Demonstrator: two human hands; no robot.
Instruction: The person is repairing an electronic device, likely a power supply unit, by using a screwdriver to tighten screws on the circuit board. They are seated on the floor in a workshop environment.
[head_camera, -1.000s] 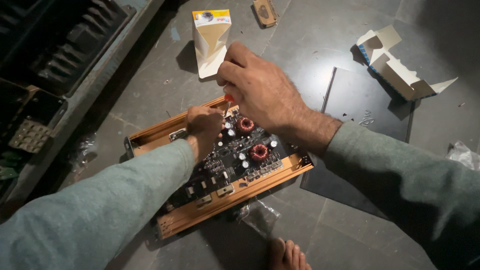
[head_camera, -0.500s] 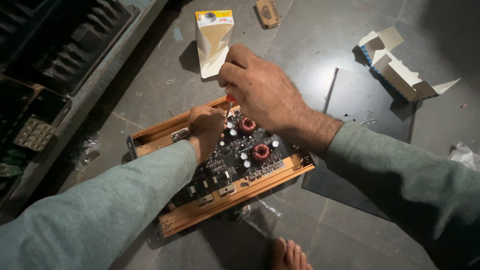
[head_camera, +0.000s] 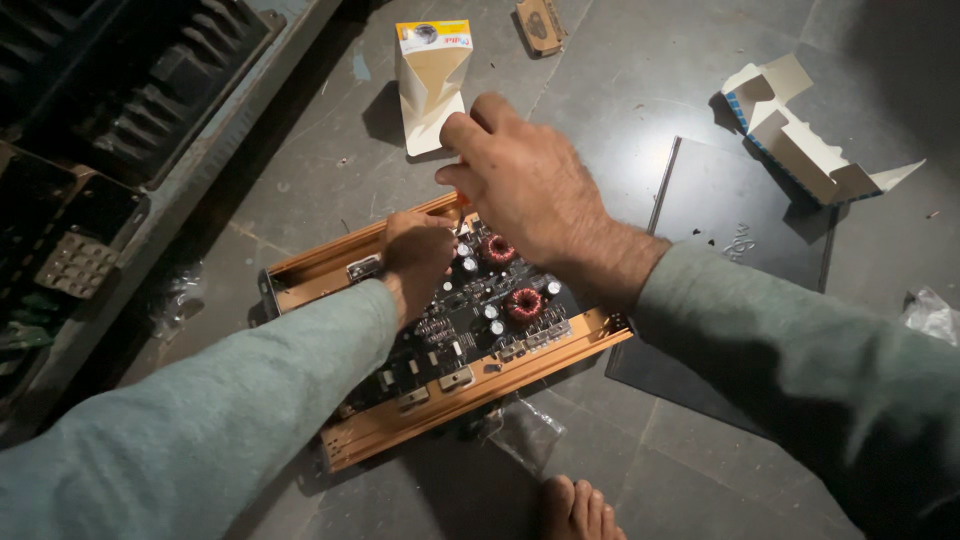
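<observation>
Your left hand (head_camera: 418, 252) sits curled w/ fingers bunched on the circuit board (head_camera: 470, 320), near its far end; can't tell if it's pinching anything. Your right hand (head_camera: 525, 185) hovers just above the same end, fingers closed around a small red-tipped tool (head_camera: 460, 200). Board lies in an orange metal chassis (head_camera: 480, 385) on the grey floor (head_camera: 620, 60), btw an open carton (head_camera: 430, 80) and a dark panel (head_camera: 730, 230).
</observation>
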